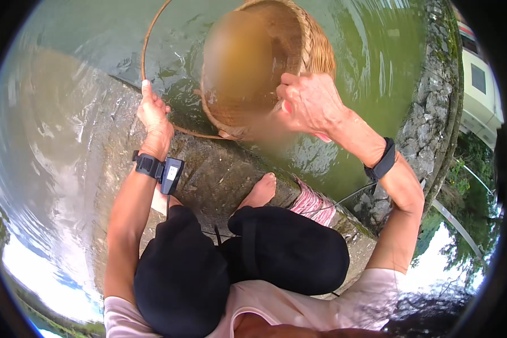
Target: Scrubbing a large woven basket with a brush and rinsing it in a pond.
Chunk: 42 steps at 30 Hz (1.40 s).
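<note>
A woven wicker basket (322,50) with a braided rim lies tilted in the greenish water beside the ledge, its mouth turned towards me. Its long thin bent handle (145,46) arcs out to the left, and my left hand (154,110) grips it, thumb along the cane. My right hand (314,101) is closed at the right of the basket's mouth around a pink item (286,106), mostly hidden by the fingers; what it is cannot be told. A blurred patch covers much of the basket's inside, so its contents are unclear.
I squat barefoot on a wet stone ledge (211,169) at the water's edge. Pink-and-white stranded material (314,205) lies over the ledge by my foot. A rough stone wall (422,105) borders the water at right. Cables run from my wrist straps.
</note>
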Motion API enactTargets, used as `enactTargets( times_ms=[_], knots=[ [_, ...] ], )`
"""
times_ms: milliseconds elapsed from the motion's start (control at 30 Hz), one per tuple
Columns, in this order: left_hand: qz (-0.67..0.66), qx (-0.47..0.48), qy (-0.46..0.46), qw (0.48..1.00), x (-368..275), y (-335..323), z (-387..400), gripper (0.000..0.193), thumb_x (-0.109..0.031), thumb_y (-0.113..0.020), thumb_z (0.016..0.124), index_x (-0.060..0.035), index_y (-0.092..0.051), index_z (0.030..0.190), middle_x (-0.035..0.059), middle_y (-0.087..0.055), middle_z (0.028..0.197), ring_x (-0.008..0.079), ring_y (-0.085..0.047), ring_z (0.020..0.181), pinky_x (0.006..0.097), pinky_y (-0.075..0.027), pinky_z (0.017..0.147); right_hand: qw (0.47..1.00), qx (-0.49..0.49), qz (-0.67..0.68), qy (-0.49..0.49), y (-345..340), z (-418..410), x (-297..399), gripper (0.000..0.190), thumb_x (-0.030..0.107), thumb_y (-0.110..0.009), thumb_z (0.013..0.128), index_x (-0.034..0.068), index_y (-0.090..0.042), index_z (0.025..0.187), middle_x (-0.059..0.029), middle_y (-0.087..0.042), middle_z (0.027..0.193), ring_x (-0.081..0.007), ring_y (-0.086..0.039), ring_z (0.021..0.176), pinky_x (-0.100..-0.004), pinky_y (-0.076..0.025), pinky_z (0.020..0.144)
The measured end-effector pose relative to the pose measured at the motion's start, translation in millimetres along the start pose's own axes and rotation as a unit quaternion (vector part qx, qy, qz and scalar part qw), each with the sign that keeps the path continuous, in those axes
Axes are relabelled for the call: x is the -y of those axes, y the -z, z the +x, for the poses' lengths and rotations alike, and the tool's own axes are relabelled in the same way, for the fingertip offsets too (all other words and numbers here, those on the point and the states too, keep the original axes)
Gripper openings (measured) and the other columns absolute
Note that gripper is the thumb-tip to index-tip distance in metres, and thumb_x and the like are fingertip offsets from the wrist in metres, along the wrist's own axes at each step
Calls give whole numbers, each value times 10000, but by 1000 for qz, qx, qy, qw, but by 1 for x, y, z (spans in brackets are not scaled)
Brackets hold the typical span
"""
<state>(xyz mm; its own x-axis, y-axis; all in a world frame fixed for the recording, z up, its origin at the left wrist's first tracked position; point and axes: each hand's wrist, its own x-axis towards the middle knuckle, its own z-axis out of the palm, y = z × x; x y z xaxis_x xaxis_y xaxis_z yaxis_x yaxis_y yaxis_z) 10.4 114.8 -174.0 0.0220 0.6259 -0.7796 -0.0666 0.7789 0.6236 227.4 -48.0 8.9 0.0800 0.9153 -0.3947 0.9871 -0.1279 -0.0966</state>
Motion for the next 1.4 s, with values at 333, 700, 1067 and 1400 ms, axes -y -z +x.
enactTargets(
  times_ms=[333,700,1067,1400],
  knots=[
    [-1,57,131,990,55,-8,-20,555,-572,-593,899,-188,-309,616,-59,-264,562,99,-263,488,283,-282,458,988,118,-87,40,60,-21,29,234,265,-646,692,56,-614,591,-101,-576,686,-252,-630,588,-378,-497,522],
    [-62,170,157,971,16,-27,-53,601,-612,-504,922,-203,-238,571,-58,-218,510,100,-197,448,265,-255,460,984,116,-130,19,143,-36,73,182,227,-690,614,71,-598,631,-60,-501,675,-216,-590,593,-331,-485,522],
    [-5,278,-220,935,-122,-11,-108,483,-445,-586,948,-164,-355,630,-71,-287,541,56,-230,477,243,-255,479,984,-115,30,-136,71,-99,55,310,165,-620,574,54,-662,861,-61,-592,807,-257,-613,632,-364,-518,556],
    [196,265,-284,901,-106,-15,-143,405,-321,-604,963,-142,-414,654,-79,-307,554,37,-267,482,222,-244,455,955,-127,226,-147,-91,-74,36,322,192,-599,653,4,-663,907,-127,-600,853,-342,-640,729,-418,-545,648]
  ],
)
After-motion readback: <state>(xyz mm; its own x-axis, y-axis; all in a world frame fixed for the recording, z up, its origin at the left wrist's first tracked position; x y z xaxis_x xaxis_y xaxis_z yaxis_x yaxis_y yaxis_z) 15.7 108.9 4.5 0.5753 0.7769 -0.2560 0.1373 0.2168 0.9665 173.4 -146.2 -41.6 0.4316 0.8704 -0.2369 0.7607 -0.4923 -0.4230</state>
